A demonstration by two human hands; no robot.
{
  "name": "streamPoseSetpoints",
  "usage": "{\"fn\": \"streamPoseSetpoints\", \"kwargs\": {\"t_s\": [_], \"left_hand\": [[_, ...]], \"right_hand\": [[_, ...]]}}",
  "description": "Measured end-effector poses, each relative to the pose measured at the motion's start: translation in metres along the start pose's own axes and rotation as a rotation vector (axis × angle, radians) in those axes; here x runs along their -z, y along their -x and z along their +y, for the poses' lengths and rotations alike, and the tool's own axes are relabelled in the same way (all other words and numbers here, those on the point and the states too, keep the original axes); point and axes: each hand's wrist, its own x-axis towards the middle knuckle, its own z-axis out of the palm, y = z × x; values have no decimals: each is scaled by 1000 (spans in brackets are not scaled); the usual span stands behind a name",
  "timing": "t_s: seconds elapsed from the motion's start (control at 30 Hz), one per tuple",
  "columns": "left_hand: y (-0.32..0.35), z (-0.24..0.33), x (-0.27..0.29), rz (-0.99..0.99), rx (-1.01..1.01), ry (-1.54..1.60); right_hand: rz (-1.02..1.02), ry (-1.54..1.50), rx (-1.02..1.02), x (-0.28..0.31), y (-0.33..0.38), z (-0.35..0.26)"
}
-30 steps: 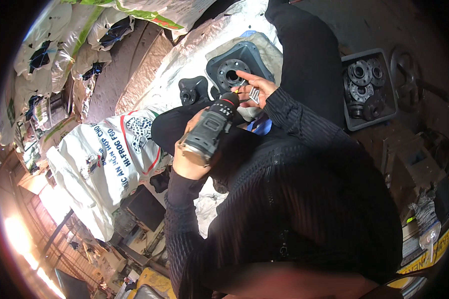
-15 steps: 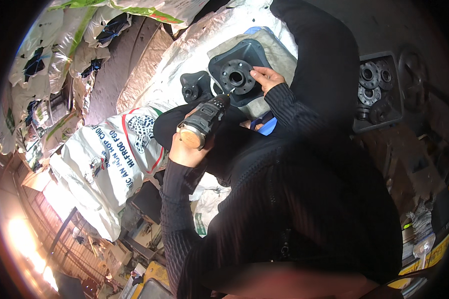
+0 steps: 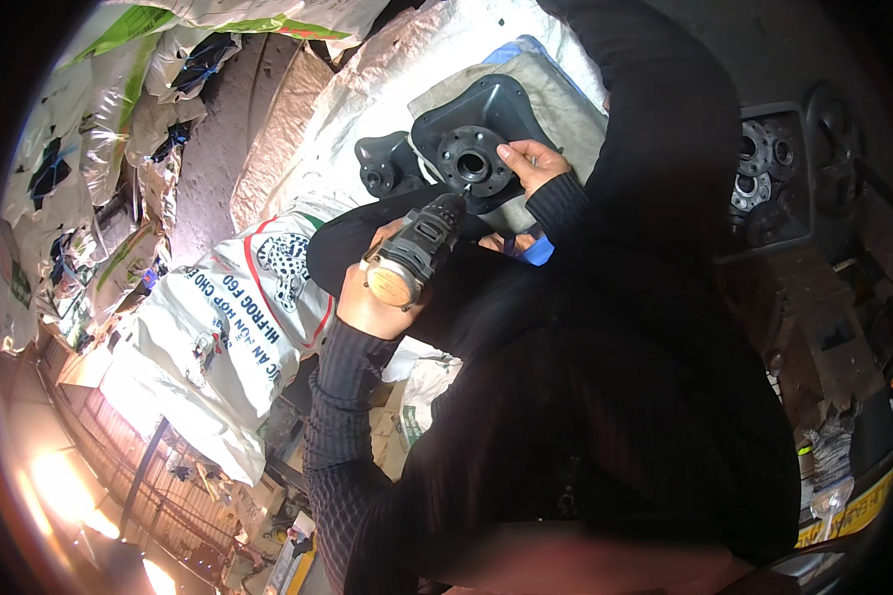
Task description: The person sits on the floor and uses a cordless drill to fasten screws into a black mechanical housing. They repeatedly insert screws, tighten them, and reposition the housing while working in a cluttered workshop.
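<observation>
Drill (image 3: 419,248) gripped in my left hand (image 3: 370,299), front end at the near edge of the round flange (image 3: 451,156), which sits against a dark flared base (image 3: 498,102). Right hand (image 3: 538,165): thumb and fingers at the flange's rim; pinching or just resting, can't tell. Best: drill square to flange face, light pressure, flange steady. Count: one drill, one flange, one base, one smaller dark part (image 3: 391,162), one grey bin (image 3: 805,188), at least three rings (image 3: 761,159) inside.
</observation>
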Motion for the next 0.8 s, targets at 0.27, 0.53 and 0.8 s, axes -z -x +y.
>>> {"fn": "streamPoseSetpoints", "kwargs": {"t_s": [0.27, 0.53, 0.8], "left_hand": [[-7, -15, -8, 23, -43, 59], [12, -16, -20, 89, -88, 61], [81, -16, -28, 176, 75, 408]], "right_hand": [[-7, 74, 87, 5, -7, 10], [48, 408, 241, 4, 0, -11], [32, 382, 235, 15, -10, -16]]}}
